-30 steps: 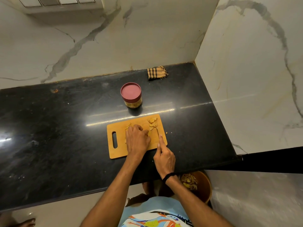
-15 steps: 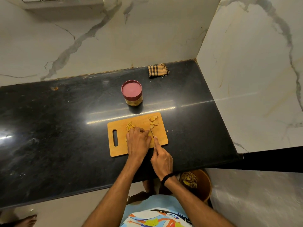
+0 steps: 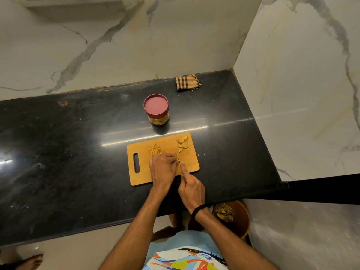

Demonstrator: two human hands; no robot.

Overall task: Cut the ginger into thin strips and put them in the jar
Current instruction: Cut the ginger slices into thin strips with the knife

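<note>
Dim, warm indoor light is falling from overhead; a bright glare streak is running across the glossy black stone table (image 3: 68,143), another flaring at its left edge. Wide-angle distortion is bending the veined white marble walls (image 3: 292,84), and the lower corners are blurring

Glossy black stone counter (image 3: 78,152), matt wooden cutting board (image 3: 169,176), veined polished marble walls (image 3: 175,45), frayed checked cloth (image 3: 187,82) at one o'clock.
</note>
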